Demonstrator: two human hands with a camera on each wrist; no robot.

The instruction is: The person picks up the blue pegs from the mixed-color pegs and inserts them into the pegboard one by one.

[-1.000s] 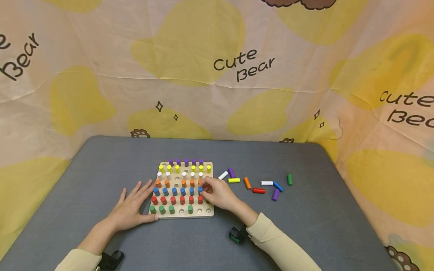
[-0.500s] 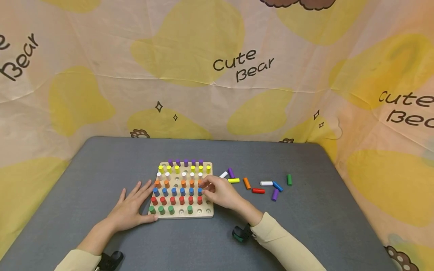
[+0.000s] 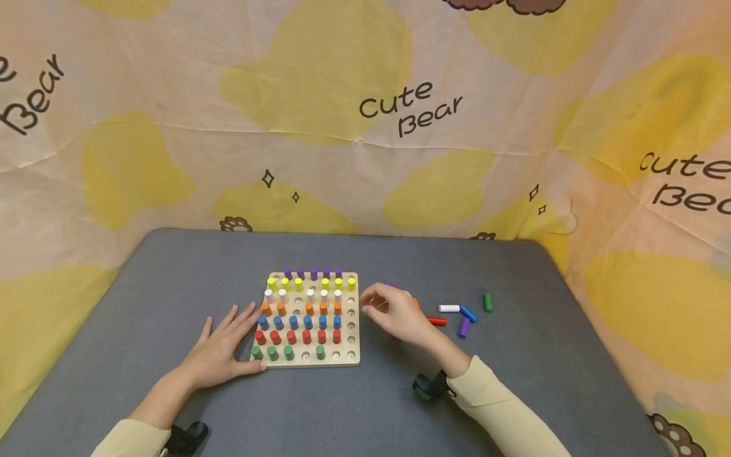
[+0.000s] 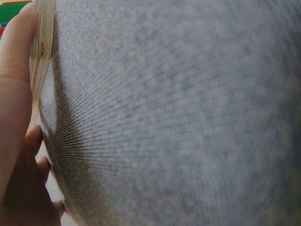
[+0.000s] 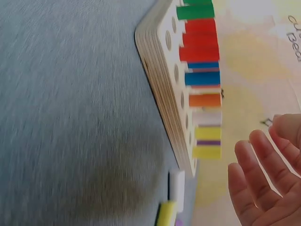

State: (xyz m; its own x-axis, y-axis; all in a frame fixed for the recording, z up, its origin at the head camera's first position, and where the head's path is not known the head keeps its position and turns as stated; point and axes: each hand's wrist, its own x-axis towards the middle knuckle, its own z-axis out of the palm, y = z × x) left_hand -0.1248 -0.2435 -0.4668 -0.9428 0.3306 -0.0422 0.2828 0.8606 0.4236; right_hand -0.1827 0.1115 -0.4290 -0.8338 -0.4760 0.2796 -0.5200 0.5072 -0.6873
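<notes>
A wooden pegboard (image 3: 356, 320) lies on the table with rows of upright pegs in purple, yellow, white, orange, blue, red and green. Several holes show bare, among them ones along the right column. My left hand (image 3: 219, 352) rests by the board's left edge, fingers spread; its thumb (image 4: 16, 61) touches the near left corner beside a green peg (image 4: 11, 13). Just right of the board hovers my right hand (image 3: 400, 317), fingers loosely bent and holding nothing. Beneath it, a loose white peg (image 5: 177, 188) and yellow peg (image 5: 166, 214) show in the right wrist view.
Right of my right hand lie loose pegs: red (image 3: 438, 321), white (image 3: 449, 308), blue (image 3: 468, 314), purple (image 3: 464, 328) and green (image 3: 488, 303). An orange peg (image 3: 416, 303) is partly hidden behind the hand. A patterned cloth (image 3: 320, 190) hangs behind the grey table (image 3: 320, 412).
My right hand has moved away from the board to the right, uncovering the right ends of the rows and covering some loose pegs. My left hand stays where it was.
</notes>
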